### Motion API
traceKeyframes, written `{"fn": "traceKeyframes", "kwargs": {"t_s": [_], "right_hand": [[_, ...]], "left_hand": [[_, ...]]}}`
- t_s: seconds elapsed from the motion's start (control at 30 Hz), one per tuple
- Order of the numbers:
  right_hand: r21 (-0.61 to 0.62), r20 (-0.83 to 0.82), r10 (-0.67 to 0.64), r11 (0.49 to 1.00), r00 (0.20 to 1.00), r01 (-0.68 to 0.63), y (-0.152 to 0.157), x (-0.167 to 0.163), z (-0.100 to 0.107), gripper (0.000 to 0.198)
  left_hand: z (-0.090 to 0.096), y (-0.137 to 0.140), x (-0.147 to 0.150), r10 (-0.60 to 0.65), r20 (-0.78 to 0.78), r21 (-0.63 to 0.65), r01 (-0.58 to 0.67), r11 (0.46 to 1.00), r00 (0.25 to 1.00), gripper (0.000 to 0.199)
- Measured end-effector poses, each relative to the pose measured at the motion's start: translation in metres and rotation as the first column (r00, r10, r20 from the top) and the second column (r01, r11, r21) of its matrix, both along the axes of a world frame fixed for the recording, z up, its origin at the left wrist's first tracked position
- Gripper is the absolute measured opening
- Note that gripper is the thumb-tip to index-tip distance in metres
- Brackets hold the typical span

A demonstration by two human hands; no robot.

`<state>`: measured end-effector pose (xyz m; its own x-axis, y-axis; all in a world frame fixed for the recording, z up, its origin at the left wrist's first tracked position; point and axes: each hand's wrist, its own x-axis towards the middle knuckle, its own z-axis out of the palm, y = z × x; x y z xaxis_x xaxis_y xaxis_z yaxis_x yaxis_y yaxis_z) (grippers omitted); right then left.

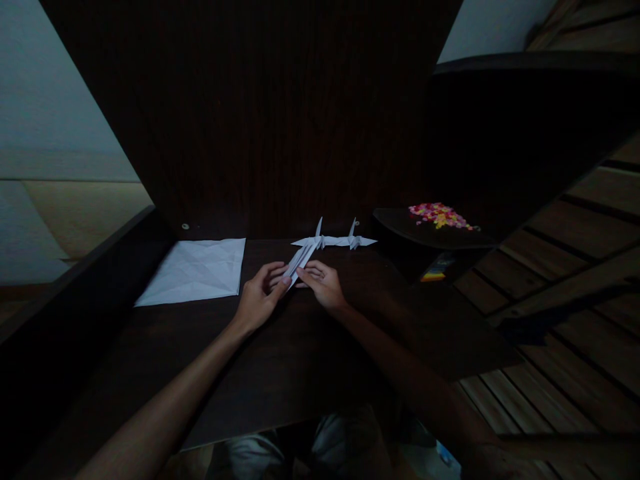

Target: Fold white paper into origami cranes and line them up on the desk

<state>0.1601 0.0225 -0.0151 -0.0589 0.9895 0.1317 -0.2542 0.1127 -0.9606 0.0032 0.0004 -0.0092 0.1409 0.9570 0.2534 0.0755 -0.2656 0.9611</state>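
My left hand [261,293] and my right hand [321,283] both grip a narrow folded white paper [303,259], held slanted over the dark desk. Its layers run lengthwise, and the far tip points up and to the right. Both thumbs lie on top of it, while the other fingers curl at its sides and partly underneath. Just behind its far tip stand two white folded paper cranes, a left crane [320,240] and a right crane [354,241], side by side with pointed necks or tails upright. Whether the held paper touches the left crane I cannot tell.
Creased white paper sheets [200,270] lie at the left of the desk [280,380]. On a small curved shelf [395,223] at the right sits a pile of small pink, red and yellow pieces [440,215]. A dark panel [250,120] rises behind; a raised side edge [100,260] borders the left.
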Motion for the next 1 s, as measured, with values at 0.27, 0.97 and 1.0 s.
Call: {"fn": "traceKeyframes", "kwargs": {"t_s": [0.27, 0.97, 1.0], "right_hand": [[-0.068, -0.103, -0.033, 0.997, 0.994, 0.026, 0.000, -0.002, -0.001, 0.037], [0.321, 0.057, -0.539, 0.807, 0.841, 0.495, 0.002, 0.008, -0.003, 0.028], [0.348, 0.097, -0.501, 0.827, 0.860, 0.442, 0.000, 0.005, -0.003, 0.024]], "left_hand": [[0.000, 0.003, -0.005, 0.271, -0.081, 0.062, -0.266, 0.962, 0.959, 0.042], [0.006, 0.012, -0.013, 0.444, 0.116, -0.055, -0.440, 0.896, 0.889, 0.021], [0.007, 0.010, -0.013, 0.440, 0.074, 0.012, -0.442, 0.897, 0.895, 0.021]]}}
